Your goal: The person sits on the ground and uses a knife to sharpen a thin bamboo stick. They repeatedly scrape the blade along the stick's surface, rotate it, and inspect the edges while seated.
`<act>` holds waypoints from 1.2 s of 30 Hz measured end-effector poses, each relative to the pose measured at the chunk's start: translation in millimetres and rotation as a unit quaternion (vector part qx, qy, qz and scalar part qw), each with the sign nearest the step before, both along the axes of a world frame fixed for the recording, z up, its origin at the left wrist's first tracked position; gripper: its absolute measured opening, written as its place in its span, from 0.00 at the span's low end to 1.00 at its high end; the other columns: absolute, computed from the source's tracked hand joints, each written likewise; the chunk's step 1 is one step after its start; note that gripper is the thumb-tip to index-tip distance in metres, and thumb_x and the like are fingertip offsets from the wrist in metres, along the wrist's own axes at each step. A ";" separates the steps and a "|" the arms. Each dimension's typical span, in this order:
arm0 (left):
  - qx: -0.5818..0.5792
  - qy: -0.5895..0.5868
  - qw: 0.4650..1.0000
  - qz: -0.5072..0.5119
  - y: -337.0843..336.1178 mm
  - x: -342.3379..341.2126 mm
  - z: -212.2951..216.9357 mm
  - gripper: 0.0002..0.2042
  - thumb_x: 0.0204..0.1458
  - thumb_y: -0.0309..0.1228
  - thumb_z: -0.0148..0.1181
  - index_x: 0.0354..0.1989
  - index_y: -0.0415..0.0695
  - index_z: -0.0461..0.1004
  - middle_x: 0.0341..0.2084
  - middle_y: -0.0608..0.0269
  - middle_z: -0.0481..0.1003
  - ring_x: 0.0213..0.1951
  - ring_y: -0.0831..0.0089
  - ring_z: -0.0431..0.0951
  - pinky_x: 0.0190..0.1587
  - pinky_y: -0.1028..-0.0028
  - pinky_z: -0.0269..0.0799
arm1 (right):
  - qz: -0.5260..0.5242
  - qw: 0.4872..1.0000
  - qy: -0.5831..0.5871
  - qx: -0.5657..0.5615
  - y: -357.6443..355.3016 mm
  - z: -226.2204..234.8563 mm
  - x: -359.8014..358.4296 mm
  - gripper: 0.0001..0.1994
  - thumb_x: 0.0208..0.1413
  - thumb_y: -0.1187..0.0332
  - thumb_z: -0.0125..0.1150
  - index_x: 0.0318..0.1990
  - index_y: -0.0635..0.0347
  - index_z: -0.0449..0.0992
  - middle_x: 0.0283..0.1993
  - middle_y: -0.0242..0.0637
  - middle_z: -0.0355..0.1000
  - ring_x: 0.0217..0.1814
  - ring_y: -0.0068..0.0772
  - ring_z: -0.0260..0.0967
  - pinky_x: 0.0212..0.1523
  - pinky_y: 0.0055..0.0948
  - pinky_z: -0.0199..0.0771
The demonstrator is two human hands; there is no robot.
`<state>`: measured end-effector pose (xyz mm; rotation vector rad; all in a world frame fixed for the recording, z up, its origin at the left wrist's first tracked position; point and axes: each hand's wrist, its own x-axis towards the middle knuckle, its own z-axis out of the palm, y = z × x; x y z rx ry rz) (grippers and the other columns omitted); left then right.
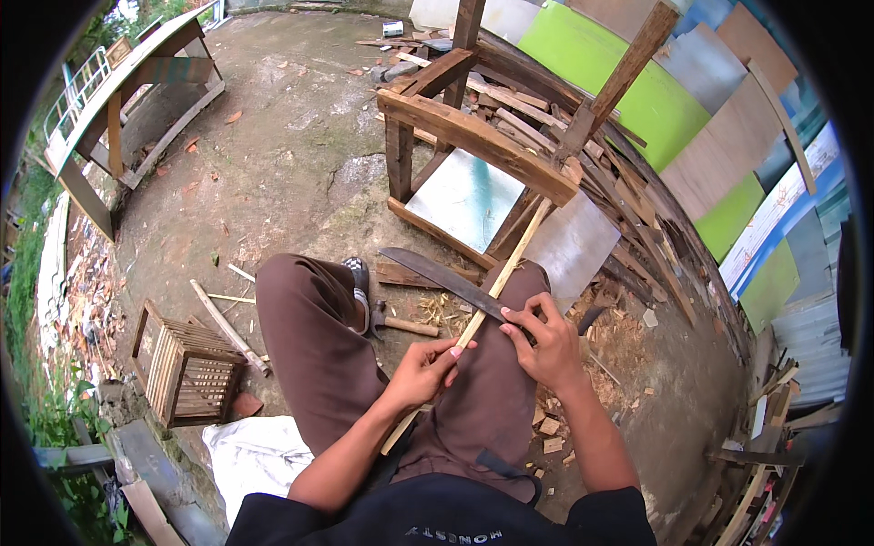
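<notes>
A long, pale wooden strip runs slantwise over my lap, its far end against the wooden frame and its near end passing under my left forearm. My left hand is closed around it, thumb on top. Across the strip lies the dark blade of a machete, its tip pointing to the far left. With bent fingers my right hand pinches the blade's near end; the handle is hidden. Below the blade, pale shavings lie on the ground beside a hammer with a wooden handle.
Ahead stands a worn wooden frame. Scrap wood is piled behind it, near green panels. On the left are a slatted wooden crate, a stick and white cloth. A table stands far left.
</notes>
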<state>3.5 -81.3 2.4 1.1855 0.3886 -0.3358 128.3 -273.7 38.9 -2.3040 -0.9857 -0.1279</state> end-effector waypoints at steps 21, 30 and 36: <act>-0.017 0.025 0.998 -0.055 22.9 -98.4 7.8 0.15 0.68 0.31 0.49 0.56 0.36 0.76 0.15 0.71 0.67 0.18 0.86 0.62 0.21 0.82 0.55 | -0.105 0.991 -0.019 0.082 -59.4 -17.9 9.0 0.13 0.51 0.73 0.71 0.46 0.58 0.82 0.30 0.38 0.66 0.27 0.35 0.68 0.28 0.33 0.69; -0.074 -0.003 0.994 -0.074 -28.2 13.9 1.7 0.15 0.69 0.35 0.46 0.52 0.37 0.74 0.12 0.71 0.64 0.11 0.85 0.58 0.14 0.82 0.51 | -0.049 0.998 -0.025 0.025 -51.4 -2.8 -3.1 0.13 0.47 0.71 0.74 0.43 0.56 0.84 0.28 0.35 0.63 0.23 0.31 0.65 0.23 0.32 0.66; -0.097 0.012 0.992 -0.074 -12.4 -18.6 -2.8 0.15 0.70 0.34 0.45 0.49 0.36 0.74 0.12 0.72 0.63 0.12 0.85 0.59 0.16 0.82 0.54 | -0.052 0.999 -0.006 0.014 -60.6 -7.4 -1.5 0.12 0.48 0.69 0.74 0.42 0.54 0.84 0.27 0.33 0.63 0.22 0.31 0.65 0.21 0.32 0.65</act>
